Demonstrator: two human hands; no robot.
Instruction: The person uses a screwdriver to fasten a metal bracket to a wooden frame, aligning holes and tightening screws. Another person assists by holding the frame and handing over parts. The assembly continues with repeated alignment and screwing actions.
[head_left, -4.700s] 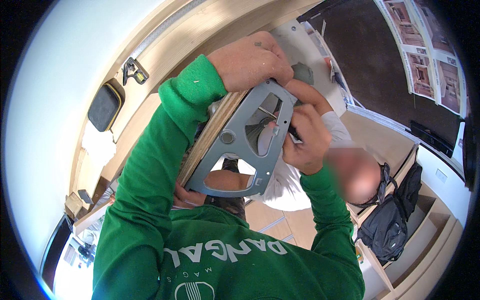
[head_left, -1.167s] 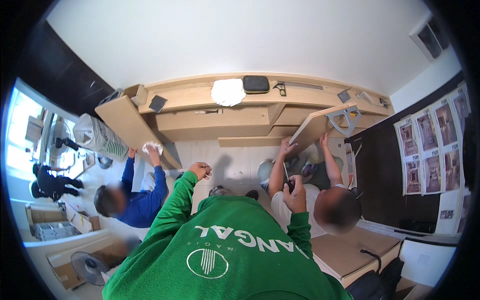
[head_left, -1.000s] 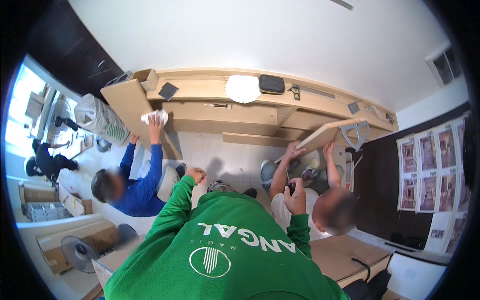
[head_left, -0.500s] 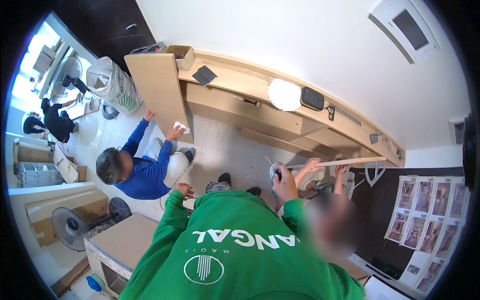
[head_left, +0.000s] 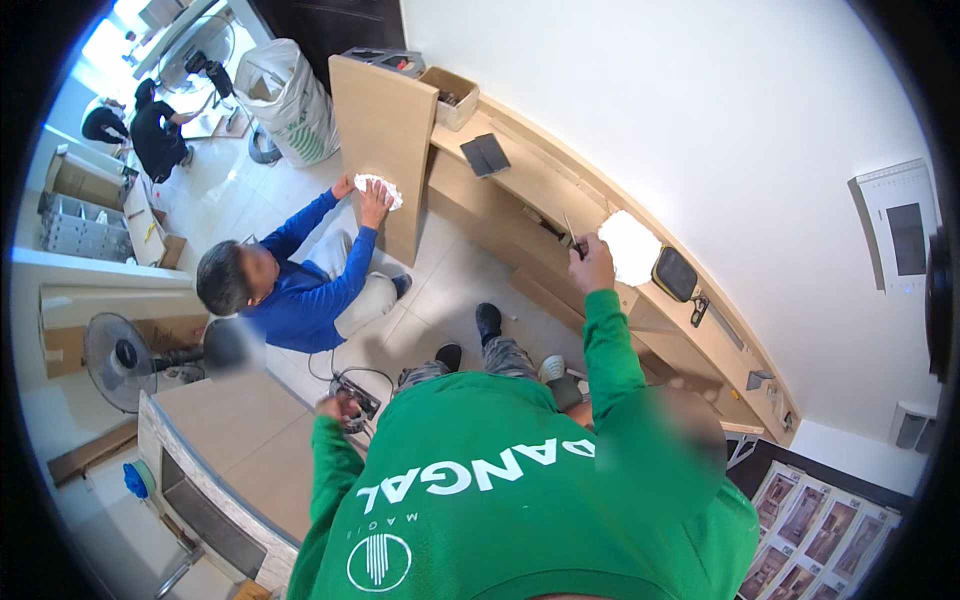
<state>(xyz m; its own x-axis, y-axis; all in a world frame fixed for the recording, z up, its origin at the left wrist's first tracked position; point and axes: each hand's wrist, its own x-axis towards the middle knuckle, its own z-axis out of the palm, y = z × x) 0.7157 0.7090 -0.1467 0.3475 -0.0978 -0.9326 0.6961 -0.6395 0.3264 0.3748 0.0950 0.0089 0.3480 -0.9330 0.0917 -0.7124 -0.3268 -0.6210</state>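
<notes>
My right hand (head_left: 593, 266) is closed around a slim tool (head_left: 571, 230) with a dark handle and a thin, pale tip pointing up. It is over the wooden ledge (head_left: 550, 192), just left of a bundle of white cloth (head_left: 632, 250). Low on the left, my left hand (head_left: 338, 406) hangs beside a dark corded power tool (head_left: 358, 397). Its fingers are small and blurred, so I cannot make out whether it touches the tool.
A crouching co-worker in blue (head_left: 310, 290) presses white cloth (head_left: 378, 188) on an upright wooden panel (head_left: 385, 125). The ledge bears a black-rimmed case (head_left: 676, 273), dark pads (head_left: 486, 155) and an open box (head_left: 452, 98). Left stand a fan (head_left: 120, 362) and a cardboard-topped bench (head_left: 235, 425).
My right hand has moved up and forward with the slim tool, from low over the floor to the ledge. The view has turned. The co-worker's hands are now together at the cloth.
</notes>
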